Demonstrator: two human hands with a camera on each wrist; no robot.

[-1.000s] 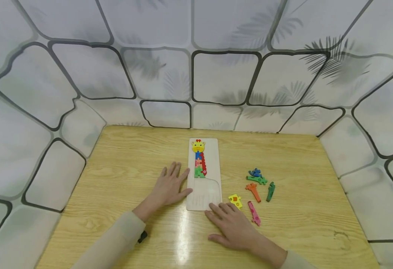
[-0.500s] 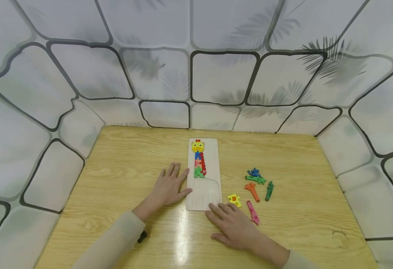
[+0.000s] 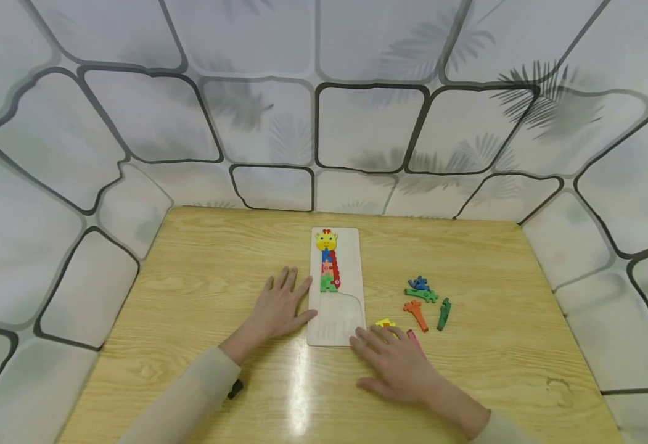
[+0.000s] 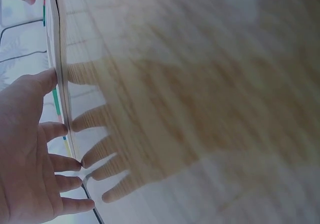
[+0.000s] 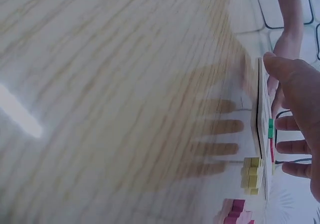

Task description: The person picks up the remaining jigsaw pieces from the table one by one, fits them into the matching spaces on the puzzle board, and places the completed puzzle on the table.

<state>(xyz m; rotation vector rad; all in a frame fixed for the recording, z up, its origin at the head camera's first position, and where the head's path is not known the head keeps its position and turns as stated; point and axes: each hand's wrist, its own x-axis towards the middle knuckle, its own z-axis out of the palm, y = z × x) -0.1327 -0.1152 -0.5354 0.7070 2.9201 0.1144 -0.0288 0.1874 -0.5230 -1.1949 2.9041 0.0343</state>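
Wooden board (image 3: pixel 339 313) lies between left hand (image 3: pixel 278 306) and right hand (image 3: pixel 400 365), both spread, holding nothing; its long axis points away, giraffe head (image 3: pixel 326 240) farthest.

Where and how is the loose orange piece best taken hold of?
Probably pinched across the narrow stem of the orange piece, from the near side: it lies slim end nearest, and the lighter green piece sits just beyond its broad end.

cream board (image 3: pixel 336 313), yellow giraffe head (image 3: pixel 326 241)
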